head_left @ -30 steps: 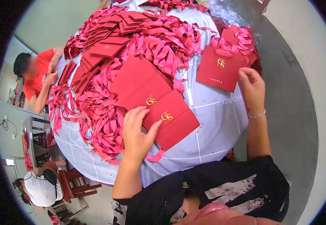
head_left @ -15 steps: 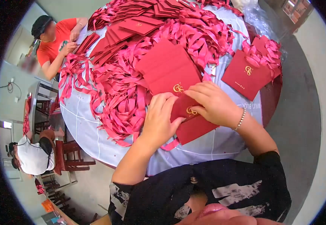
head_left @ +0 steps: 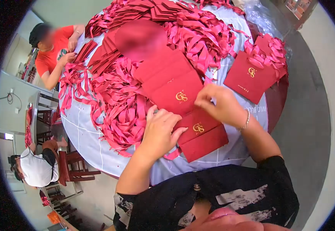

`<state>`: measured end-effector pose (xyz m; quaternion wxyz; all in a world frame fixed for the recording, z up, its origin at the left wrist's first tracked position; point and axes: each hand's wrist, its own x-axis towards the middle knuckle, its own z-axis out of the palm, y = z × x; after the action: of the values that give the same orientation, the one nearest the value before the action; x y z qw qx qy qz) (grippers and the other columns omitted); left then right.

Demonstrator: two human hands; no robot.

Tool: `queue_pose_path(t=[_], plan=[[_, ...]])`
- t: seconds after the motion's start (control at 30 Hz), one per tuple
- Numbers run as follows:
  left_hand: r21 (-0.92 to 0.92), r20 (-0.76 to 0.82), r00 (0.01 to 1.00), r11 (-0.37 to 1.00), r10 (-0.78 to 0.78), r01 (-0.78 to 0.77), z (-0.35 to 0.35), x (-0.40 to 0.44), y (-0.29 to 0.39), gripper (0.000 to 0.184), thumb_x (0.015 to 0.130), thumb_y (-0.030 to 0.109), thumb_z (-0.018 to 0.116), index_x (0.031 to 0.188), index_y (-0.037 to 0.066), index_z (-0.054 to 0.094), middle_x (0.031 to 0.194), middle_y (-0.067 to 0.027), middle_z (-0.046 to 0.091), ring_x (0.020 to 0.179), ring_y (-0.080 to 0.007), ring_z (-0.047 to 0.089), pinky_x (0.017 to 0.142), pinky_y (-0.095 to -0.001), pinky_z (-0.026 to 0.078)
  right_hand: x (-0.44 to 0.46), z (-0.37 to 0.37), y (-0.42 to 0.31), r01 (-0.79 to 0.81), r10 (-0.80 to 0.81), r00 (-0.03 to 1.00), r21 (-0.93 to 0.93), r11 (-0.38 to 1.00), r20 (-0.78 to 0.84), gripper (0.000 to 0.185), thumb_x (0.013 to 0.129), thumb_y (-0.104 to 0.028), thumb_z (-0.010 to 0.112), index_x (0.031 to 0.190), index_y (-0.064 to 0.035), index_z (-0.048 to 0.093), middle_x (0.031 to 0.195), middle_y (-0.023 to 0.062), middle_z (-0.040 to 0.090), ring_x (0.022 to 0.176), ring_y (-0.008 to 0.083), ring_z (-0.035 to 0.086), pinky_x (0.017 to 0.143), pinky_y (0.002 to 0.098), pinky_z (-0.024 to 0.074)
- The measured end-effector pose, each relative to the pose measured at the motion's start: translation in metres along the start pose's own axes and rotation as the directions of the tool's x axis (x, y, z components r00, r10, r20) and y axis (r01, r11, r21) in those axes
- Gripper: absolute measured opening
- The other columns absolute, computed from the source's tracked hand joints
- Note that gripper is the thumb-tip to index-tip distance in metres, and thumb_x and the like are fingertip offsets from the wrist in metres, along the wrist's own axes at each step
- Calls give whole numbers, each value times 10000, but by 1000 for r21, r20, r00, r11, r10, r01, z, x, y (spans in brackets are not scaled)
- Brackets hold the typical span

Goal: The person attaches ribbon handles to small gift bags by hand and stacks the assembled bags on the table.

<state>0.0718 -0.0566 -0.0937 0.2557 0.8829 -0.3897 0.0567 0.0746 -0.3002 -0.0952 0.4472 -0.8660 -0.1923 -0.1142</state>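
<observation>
A red bag (head_left: 203, 140) with a gold logo lies nearest me on the cloth-covered table (head_left: 109, 161), creased across its middle. My left hand (head_left: 160, 129) rests on its left edge, with thumb and fingers apart. My right hand (head_left: 219, 104) is just above its upper right edge, thumb and fingertips pinched together; whatever they hold, if anything, is hidden. Beyond lies another red bag (head_left: 167, 82) with a gold logo, partly under the near one. A third red bag (head_left: 248, 77) with pink ribbon lies to the right.
Pink ribbons (head_left: 123, 111) are heaped to the left and beyond. Stacked red bags (head_left: 136, 13) cover the far side. Clear plastic wrap (head_left: 265, 19) is at the far right. A person in orange (head_left: 56, 48) works at the left edge; another person in white (head_left: 38, 169) sits beyond a wooden chair.
My right hand has come over from the right-hand bag to the near one, pressed on it, then lifted slightly. The near bag now shows a crease. The camera view has also shifted.
</observation>
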Motion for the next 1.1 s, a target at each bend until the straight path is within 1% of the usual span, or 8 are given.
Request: queue_pose_path(t=[0.17,0.27,0.33,0.47,0.7,0.87,1.0,1.1], plan=[[-13,-3,1000,1000,-26,26,3,1,-1,299,765,268,807,935,55,683,848,-97,670,854,-280,634,1000,-466,403,2,-17,41,-49,16,985,-190,981,-173,111,854,-74,711,928,-12,657,834,126,671,772,246,662,696,340,525],[-7,5,999,999,-35,35,7,2,-2,292,782,286,794,925,54,689,844,-102,675,849,-280,636,993,-461,409,-6,-13,45,-348,329,935,-169,922,-129,173,831,-148,723,910,-24,633,817,172,673,757,347,664,678,440,525],[0,14,1000,1000,-19,19,8,2,-4,299,796,316,779,923,59,695,841,-102,681,847,-280,639,982,-463,416,-11,-1,66,-312,292,950,-267,912,-113,219,836,-69,714,999,-2,584,825,141,656,717,235,655,652,350,519],[5,-38,999,1000,-30,30,14,-1,-7,311,807,385,747,897,92,698,804,-76,669,874,-272,637,970,-472,419,-9,-3,77,-330,319,942,-110,938,-107,114,872,2,661,902,-14,552,785,32,611,737,117,591,641,297,486],[-30,-3,1000,999,-24,24,22,-6,-13,285,819,365,726,875,95,656,822,-70,647,930,-271,611,999,-488,380,-8,-39,82,-144,148,984,50,988,-99,59,1004,-17,525,1008,1,581,897,34,636,769,91,565,689,227,465],[37,-72,997,999,-5,7,25,-7,-12,278,818,352,727,878,89,664,827,-67,653,921,-268,620,974,-469,390,-9,-28,72,-206,298,944,451,868,-141,221,989,-3,542,1188,50,620,1078,95,688,934,135,631,835,253,513],[68,-103,995,998,8,-1,31,-5,-13,336,766,402,756,872,88,699,830,-87,677,911,-282,642,884,-454,425,-8,-35,90,-240,247,955,64,969,-164,209,968,-29,588,1142,72,648,1061,119,700,944,166,650,863,267,516],[69,-92,995,997,30,-23,34,-4,-15,372,747,427,767,876,83,706,827,-101,687,916,-293,651,882,-443,432,0,-41,34,-339,310,941,-338,878,-137,202,952,-132,663,910,65,671,790,97,667,686,161,564,644,324,481]])
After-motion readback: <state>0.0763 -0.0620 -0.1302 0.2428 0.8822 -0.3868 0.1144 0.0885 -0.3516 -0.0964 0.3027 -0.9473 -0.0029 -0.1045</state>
